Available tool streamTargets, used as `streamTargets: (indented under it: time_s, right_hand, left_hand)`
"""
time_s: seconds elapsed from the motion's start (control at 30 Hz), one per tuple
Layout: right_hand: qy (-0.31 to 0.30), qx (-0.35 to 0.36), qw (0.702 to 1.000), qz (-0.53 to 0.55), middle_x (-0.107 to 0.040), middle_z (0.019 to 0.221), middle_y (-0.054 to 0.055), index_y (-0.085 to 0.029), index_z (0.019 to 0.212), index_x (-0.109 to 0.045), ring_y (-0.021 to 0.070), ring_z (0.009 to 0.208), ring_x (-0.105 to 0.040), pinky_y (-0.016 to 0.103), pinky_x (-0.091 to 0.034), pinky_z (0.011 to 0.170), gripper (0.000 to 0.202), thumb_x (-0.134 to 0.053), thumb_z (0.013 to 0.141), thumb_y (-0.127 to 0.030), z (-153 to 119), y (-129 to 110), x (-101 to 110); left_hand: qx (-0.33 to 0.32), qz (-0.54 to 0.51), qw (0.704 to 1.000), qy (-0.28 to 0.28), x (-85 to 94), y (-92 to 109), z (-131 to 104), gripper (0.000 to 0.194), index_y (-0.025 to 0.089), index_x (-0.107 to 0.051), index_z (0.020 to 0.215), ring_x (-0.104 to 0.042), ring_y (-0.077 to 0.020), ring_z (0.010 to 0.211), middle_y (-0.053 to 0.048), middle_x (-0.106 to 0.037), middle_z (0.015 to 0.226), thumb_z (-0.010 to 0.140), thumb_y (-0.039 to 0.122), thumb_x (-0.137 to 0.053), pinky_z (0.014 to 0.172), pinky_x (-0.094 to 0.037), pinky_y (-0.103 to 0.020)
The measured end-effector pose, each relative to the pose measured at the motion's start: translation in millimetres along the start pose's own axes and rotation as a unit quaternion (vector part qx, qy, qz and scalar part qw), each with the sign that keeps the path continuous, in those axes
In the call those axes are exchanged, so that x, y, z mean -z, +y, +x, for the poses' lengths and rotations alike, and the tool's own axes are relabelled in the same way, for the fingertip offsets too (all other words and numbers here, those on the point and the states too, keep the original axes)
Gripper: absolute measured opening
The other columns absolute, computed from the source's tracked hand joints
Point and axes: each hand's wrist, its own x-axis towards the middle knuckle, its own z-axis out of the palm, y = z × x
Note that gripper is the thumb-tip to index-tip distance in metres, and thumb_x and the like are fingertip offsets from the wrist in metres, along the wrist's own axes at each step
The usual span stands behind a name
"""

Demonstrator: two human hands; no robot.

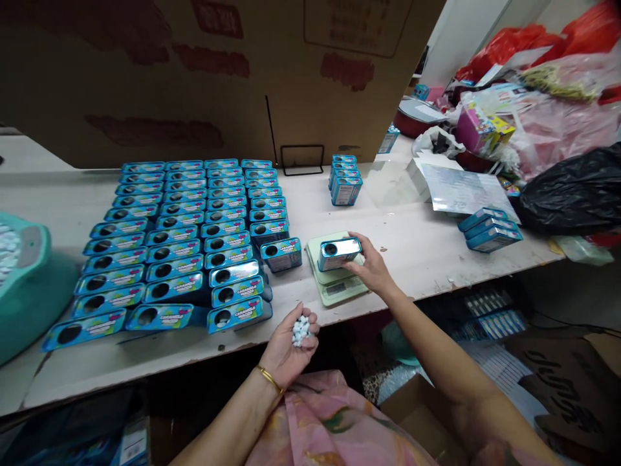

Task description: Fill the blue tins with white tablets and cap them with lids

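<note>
A: Where do we stand with the blue tin [334,257]?

B: It's upright on the green scale [341,294]. Our right hand [374,266] has its end pinched between thumb and fingers, closed just as far as its thickness needs.

A: And our left hand [287,346]?

B: Palm up, half curled, cupping a small heap of pale pieces [301,330]. We have those outside the tin, so we'd judge this one unfinished. We can't read the scale's display.

A: What about the others?

B: To our left we have long rows of tins [174,285], their round openings facing up, and a single tin [284,257] between them and the scale. Pale contents seem to show in a couple at the front; most openings look dark, so we can't tell how many are filled.

A: Anything further off?

B: We see a small stack [347,192] behind the scale and another group [492,239] at the right. More pieces lie in the teal tub [39,298], so we'd call ourselves partway, no more exactly.
</note>
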Motion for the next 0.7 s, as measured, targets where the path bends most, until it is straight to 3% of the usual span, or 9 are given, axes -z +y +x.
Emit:
streamTargets:
  time_s: [0.07, 0.13, 0.27, 0.4, 0.6, 0.7]
  right_hand:
    - [-0.029, 0.030, 0.999, -0.002, -0.052, 0.102, 0.005, -0.020, 0.113, -0.038, 0.0157, 0.089, -0.052, 0.031, -0.043, 0.079, 0.042, -0.050, 0.073, -0.020, 4.5, -6.1, -4.0]
    - [-0.029, 0.103, 0.994, -0.034, -0.052, 0.103, 0.005, -0.020, 0.111, -0.041, 0.0166, 0.093, -0.050, 0.032, -0.042, 0.081, 0.037, -0.048, 0.075, -0.018, 1.3, -22.8, -2.7]
    - [-0.091, 0.233, 0.956, -0.152, -0.051, 0.109, 0.006, -0.021, 0.115, -0.042, 0.0194, 0.102, -0.044, 0.037, -0.036, 0.088, 0.041, -0.045, 0.075, -0.011, -10.0, -50.9, 9.3]
    - [-0.121, 0.252, 0.936, -0.214, -0.053, 0.107, 0.007, -0.018, 0.116, -0.042, 0.0200, 0.098, -0.045, 0.038, -0.037, 0.086, 0.041, -0.042, 0.076, -0.010, -14.3, -50.4, 12.8]
    - [-0.116, 0.254, 0.932, -0.232, -0.052, 0.108, 0.007, -0.019, 0.116, -0.043, 0.0206, 0.101, -0.044, 0.039, -0.035, 0.089, 0.041, -0.040, 0.077, -0.009, -18.6, -54.7, 12.7]
    - [-0.108, 0.241, 0.945, -0.194, -0.052, 0.107, 0.007, -0.020, 0.115, -0.043, 0.0199, 0.100, -0.045, 0.038, -0.037, 0.087, 0.039, -0.043, 0.078, -0.012, -17.8, -52.0, 11.0]
  left_hand:
    - [-0.022, 0.001, 1.000, 0.005, -4.8, 3.8, 2.1, 0.010, 0.012, -0.051, 0.070, -0.046, -0.0055, 0.050, -0.002, -0.050, 0.064, 0.077, 0.019, -0.048, 0.034, -0.031, -0.012]
    - [-0.041, -0.004, 0.999, 0.004, -10.2, 7.6, 6.3, 0.011, 0.011, -0.052, 0.072, -0.048, -0.0064, 0.053, -0.004, -0.051, 0.066, 0.077, 0.018, -0.046, 0.037, -0.034, -0.013]
    - [-0.061, -0.016, 0.998, -0.018, -20.3, 14.1, 20.4, 0.011, 0.011, -0.051, 0.071, -0.049, -0.0078, 0.052, -0.004, -0.052, 0.063, 0.077, 0.019, -0.045, 0.037, -0.034, -0.013]
    - [-0.085, -0.022, 0.996, 0.008, -26.9, 16.5, 32.9, 0.007, 0.012, -0.051, 0.070, -0.049, -0.0090, 0.049, -0.003, -0.053, 0.060, 0.074, 0.017, -0.048, 0.035, -0.034, -0.015]
    - [-0.081, -0.013, 0.997, 0.014, -30.2, 16.0, 32.0, 0.006, 0.012, -0.051, 0.072, -0.050, -0.0100, 0.048, -0.004, -0.055, 0.061, 0.073, 0.018, -0.049, 0.034, -0.034, -0.016]
    - [-0.084, -0.018, 0.996, 0.012, -31.6, 16.3, 28.0, 0.007, 0.012, -0.050, 0.070, -0.050, -0.0098, 0.048, -0.003, -0.054, 0.060, 0.074, 0.017, -0.048, 0.034, -0.034, -0.016]
